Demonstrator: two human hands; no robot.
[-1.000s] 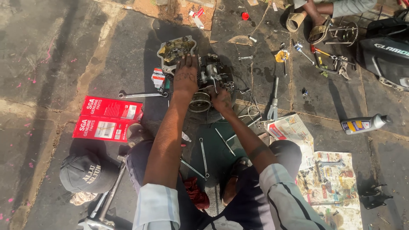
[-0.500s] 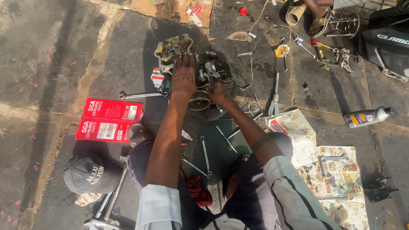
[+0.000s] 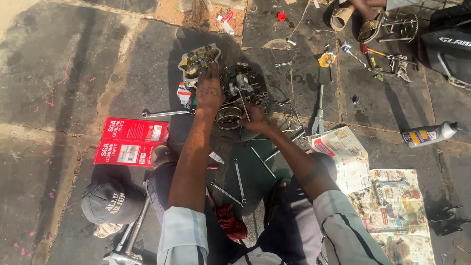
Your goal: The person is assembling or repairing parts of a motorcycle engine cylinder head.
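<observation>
On the stone floor (image 3: 73,73), near its far edge from where I crouch, the engine block (image 3: 240,91) sits in the shadow of my arms. My left hand (image 3: 210,91) lies flat across its top, fingers (image 3: 212,73) spread apart and pressing down, touching the open cylinder head (image 3: 198,59) just beyond. My right hand (image 3: 255,118) is at the near side of the engine, curled beside the round clutch housing (image 3: 228,118); I cannot tell whether those fingers are clamped on a part or a tool, as the hand hides it.

I judge the step in hand to be steadying the engine with one hand while working a fastener or cover with the other. The next move, as I read it, calls for firm downward pressure from the left so the block does not roll, and a sure hold with the right.

Around me the floor is oil-stained slabs in hard sunlight. A spanner (image 3: 164,114) lies left of the engine, two red cartons (image 3: 130,140) nearer the left edge, a dark cap (image 3: 110,202) beside my knee. Loose wrenches (image 3: 239,179) lie between my legs. Newspaper (image 3: 382,196) with small parts spreads to the right, an oil bottle (image 3: 429,134) beyond it. Another person's sandalled feet (image 3: 353,17) show at the far right corner.
</observation>
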